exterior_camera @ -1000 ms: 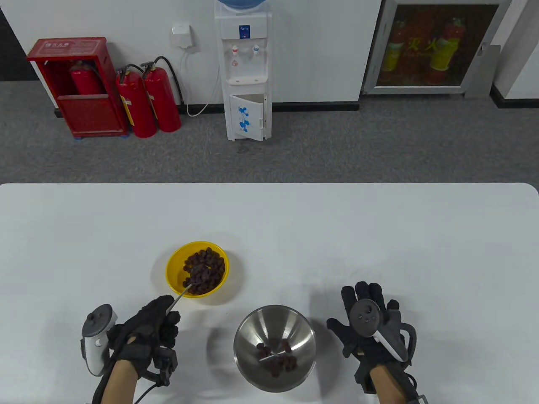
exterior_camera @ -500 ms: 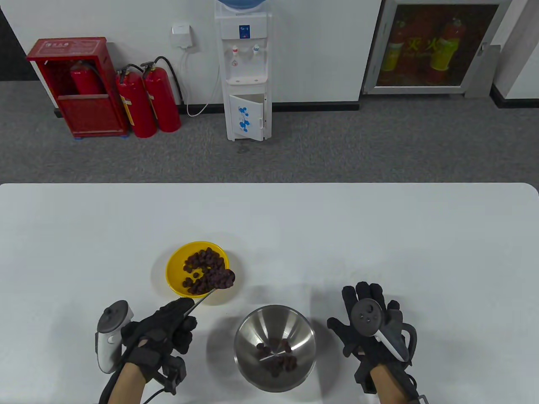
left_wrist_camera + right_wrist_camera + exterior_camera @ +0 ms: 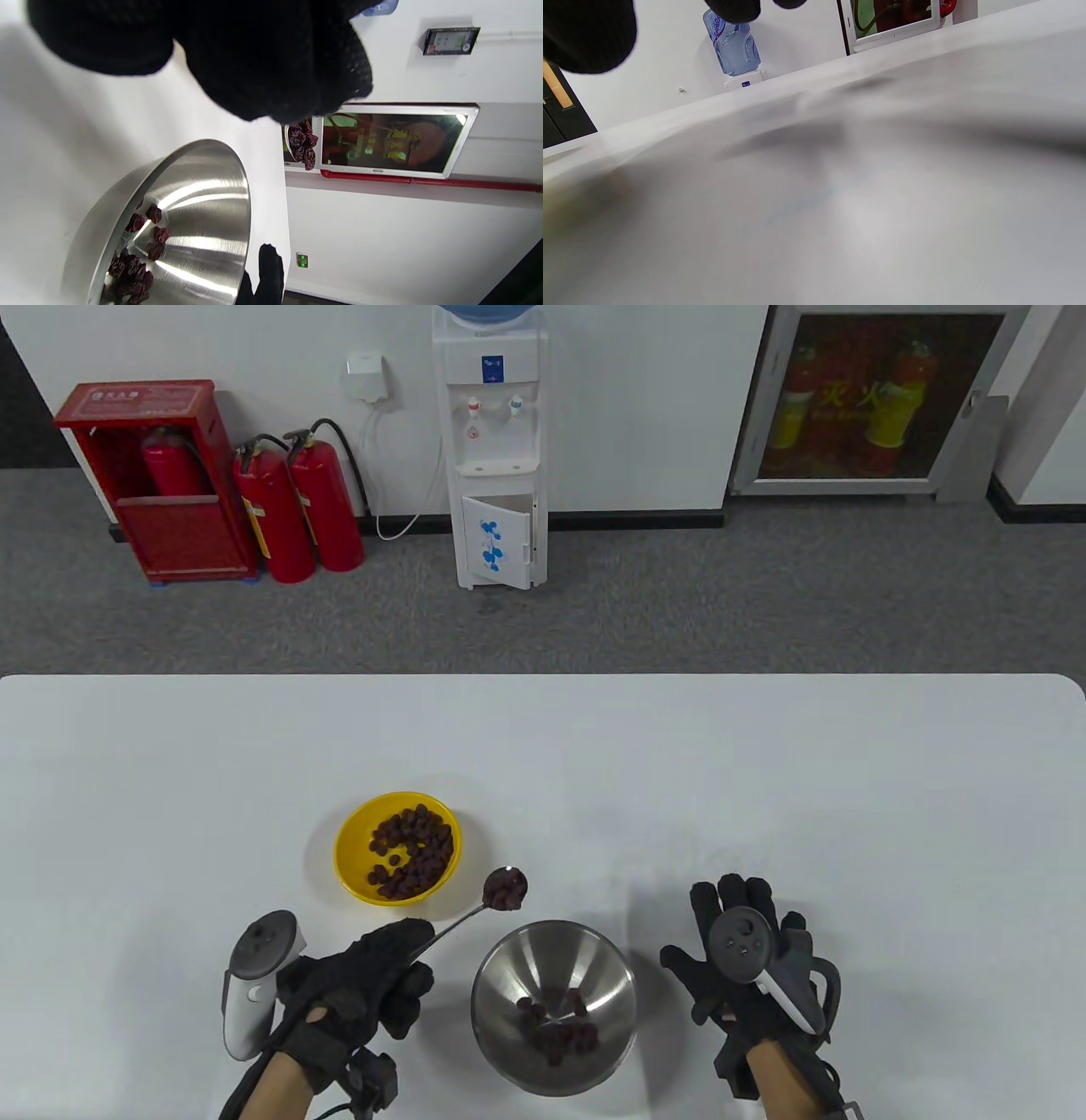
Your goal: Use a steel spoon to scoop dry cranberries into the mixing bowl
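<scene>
White rectangular table point(image 3: 764, 780), filling the lower half of the table view; grey carpet and a white wall lie above it. Against the wall, upper centre, a white water dispenser point(image 3: 496, 449); at upper left, a red extinguisher cabinet point(image 3: 157, 479) with two red fire extinguishers point(image 3: 297, 504) just beside it; at upper right, a glass-fronted wall cabinet point(image 3: 878, 394).

Round polished steel mixing bowl point(image 3: 553, 1006), lower centre of the table view, standing on the table between the two hands. A small heap of dark red dry cranberries point(image 3: 560, 1027) lies at its bottom — the left wrist view shows the same heap low in the bowl point(image 3: 178, 228).

Shallow yellow round bowl point(image 3: 398, 848), up and to the left of the steel bowl and apart from it, holding a larger share of the cranberries.

Left hand point(image 3: 356, 997) in a black sensor glove, lower left of the table view, with a grey-and-white tracker on its back. Its fingers point(image 3: 399, 942) are closed on the handle end of a thin steel spoon point(image 3: 475, 909). The spoon slants up and to the right; its loaded bowl — heaped with cranberries — sits above the table between the yellow bowl and the far rim of the steel bowl, just short of that rim. In the left wrist view the loaded tip point(image 3: 302, 144) shows just below the gloved fingers.

Right hand point(image 3: 742, 963) in a black glove, lower right of the table view, lying palm down on the table with fingers spread apart, holding nothing, well apart from the steel bowl.
</scene>
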A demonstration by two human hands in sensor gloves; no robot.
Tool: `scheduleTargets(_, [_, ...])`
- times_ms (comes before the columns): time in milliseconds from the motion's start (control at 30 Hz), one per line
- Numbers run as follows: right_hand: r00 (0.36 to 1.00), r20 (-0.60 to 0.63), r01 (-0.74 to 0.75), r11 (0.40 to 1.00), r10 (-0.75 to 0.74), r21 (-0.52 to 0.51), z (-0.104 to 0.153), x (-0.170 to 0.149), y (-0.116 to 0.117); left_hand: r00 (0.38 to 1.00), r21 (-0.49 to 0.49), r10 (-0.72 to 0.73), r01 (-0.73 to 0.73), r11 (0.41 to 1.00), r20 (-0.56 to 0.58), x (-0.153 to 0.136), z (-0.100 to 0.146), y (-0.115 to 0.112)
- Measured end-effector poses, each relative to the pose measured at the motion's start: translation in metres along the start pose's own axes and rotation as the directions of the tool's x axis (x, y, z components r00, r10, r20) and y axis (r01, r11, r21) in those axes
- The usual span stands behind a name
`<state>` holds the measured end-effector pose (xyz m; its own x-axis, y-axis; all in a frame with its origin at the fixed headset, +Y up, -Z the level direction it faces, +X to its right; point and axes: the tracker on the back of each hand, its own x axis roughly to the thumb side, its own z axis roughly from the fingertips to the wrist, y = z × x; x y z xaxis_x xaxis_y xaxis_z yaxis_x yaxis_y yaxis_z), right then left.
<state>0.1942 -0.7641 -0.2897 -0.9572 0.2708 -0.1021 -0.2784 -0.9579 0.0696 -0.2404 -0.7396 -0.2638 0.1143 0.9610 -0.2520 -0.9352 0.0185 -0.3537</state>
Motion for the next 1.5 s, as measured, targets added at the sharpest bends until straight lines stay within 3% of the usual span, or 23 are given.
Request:
scheduleTargets(367, [1.000,0.000,0.000,1.000,0.000,0.003,0.000,0.000,0.000,0.992,-0.028,-0.125,0.126,0.992,0.038,0.007,0.001,-0.017])
scheduleTargets(933, [1.000,0.003,0.007,1.000,-0.007,0.005,-0.001,0.000,0.001,0.944,0.025,-0.330,0.329,0.944,0.031,0.007,-0.003,-0.024])
scheduleTargets(1367, [1.000,0.008,0.008,1.000,-0.008,0.010,-0.001,0.000,0.002,0.841,0.110,-0.538,0.531,0.840,0.056,0.012,-0.002,-0.032])
scheduleTargets(1500, [1.000,0.010,0.005,1.000,-0.005,0.012,-0.001,0.001,0.002,0.782,0.156,-0.619,0.604,0.782,0.073,0.015,0.000,-0.034])
